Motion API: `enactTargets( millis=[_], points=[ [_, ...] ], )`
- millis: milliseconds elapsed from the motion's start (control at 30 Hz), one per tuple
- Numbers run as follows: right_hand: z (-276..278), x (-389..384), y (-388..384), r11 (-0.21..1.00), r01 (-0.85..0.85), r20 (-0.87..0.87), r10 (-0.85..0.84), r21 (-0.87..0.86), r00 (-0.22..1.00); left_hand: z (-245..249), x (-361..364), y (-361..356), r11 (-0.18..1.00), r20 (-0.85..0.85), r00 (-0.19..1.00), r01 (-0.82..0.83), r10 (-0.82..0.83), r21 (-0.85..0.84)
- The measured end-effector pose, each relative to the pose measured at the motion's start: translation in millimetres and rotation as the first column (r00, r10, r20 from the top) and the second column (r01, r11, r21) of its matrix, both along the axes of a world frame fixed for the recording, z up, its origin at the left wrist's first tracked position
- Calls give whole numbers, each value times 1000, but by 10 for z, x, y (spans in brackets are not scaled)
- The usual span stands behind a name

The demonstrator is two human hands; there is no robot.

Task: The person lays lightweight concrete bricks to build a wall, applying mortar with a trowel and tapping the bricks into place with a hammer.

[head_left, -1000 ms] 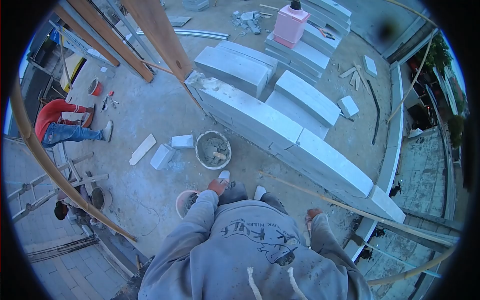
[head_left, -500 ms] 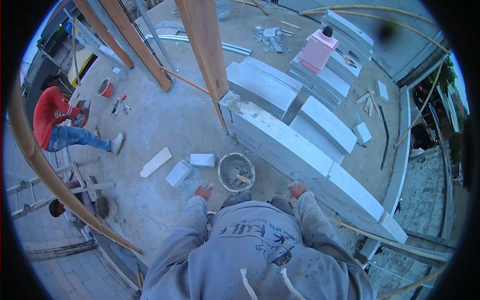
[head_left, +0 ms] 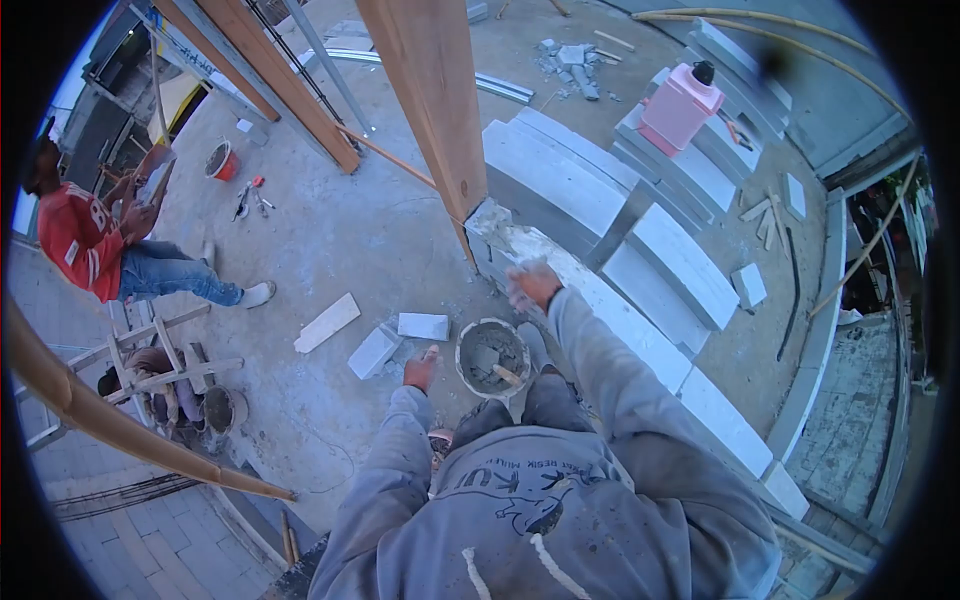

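Observation:
My right hand (head_left: 533,285) is raised beside the low white block wall (head_left: 640,330), close to its mortar-smeared end at the wooden post (head_left: 425,110). Its fingers are loosely spread, with nothing visible in them. Down on the left, my left hand (head_left: 421,368) hangs empty above the floor, thumb apart from loosely bent fingers. Between my hands and feet stands a bucket (head_left: 461,352) of grey mortar (head_left: 488,350). A short wooden handle (head_left: 507,375) sticks out of the mortar. Left of the bucket lie two cut blocks (head_left: 423,326) (head_left: 374,351).
Stacked white blocks (head_left: 670,265) lie beyond the wall, with a pink jerrycan (head_left: 680,110) on them. A person in red (head_left: 85,240) stands at left, holding something. Another person (head_left: 150,370) is below by a wooden ladder (head_left: 175,375). A bamboo pole (head_left: 130,430) crosses the lower left.
My right hand has risen and moved forward and left to the wall's end. My left hand has shifted slightly. The person in red has gone from sitting to standing.

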State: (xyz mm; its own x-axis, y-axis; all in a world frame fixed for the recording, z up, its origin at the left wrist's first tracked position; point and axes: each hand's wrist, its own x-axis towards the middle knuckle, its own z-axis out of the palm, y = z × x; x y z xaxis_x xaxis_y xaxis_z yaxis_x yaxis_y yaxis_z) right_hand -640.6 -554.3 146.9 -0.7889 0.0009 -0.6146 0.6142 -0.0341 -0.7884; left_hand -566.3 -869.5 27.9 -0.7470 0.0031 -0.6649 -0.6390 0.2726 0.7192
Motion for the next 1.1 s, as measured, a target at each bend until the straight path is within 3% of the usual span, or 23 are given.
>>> enactTargets(
  millis=[167,233,300,367,400,433,500,600,667,733,800,1000,1100],
  points=[
    [-330,-1134,-220,973,138,33,-134,-185,990,169,-671,224,989,45,990,-133,130,59],
    [-560,-1508,-278,947,253,133,-229,-198,964,358,-984,435,977,-43,976,-215,214,2],
    [-665,-1763,-284,935,258,103,-239,-244,965,340,-1381,587,980,-55,979,-197,197,11],
    [-771,-1846,-256,916,277,118,-253,-291,960,466,-1735,722,979,-70,988,-147,138,-139],
    [-793,-1849,-232,871,243,140,-202,-426,969,441,-1908,778,969,-126,987,-124,98,-214],
    [-801,-1850,-202,809,209,152,-150,-550,977,419,-2068,834,971,-142,981,-154,128,-184],
    [-839,-1825,-128,789,246,170,-181,-563,969,426,-2439,1006,971,-150,975,-186,164,-151],
    [-850,-1903,285,745,136,54,-134,-653,990,351,-2738,956,987,-88,992,-102,91,-127],
    [-925,-2159,670,894,82,-38,-110,-440,993,357,-2743,956,988,-83,992,-100,90,-121],
    [-1043,-2516,1041,895,65,-224,-179,-440,958,365,-2749,959,989,-69,994,-96,89,-111],
    [-845,-3010,1143,972,-44,-302,-29,-231,953,372,-2753,961,991,-60,994,-96,91,-92],
    [-222,-3832,396,931,-311,-404,215,-190,889,412,-2760,969,995,-92,992,-91,87,-35],
    [-292,-3815,213,964,-255,-540,173,-80,823,429,-2751,969,994,-110,988,-108,107,-5]
  ],
)
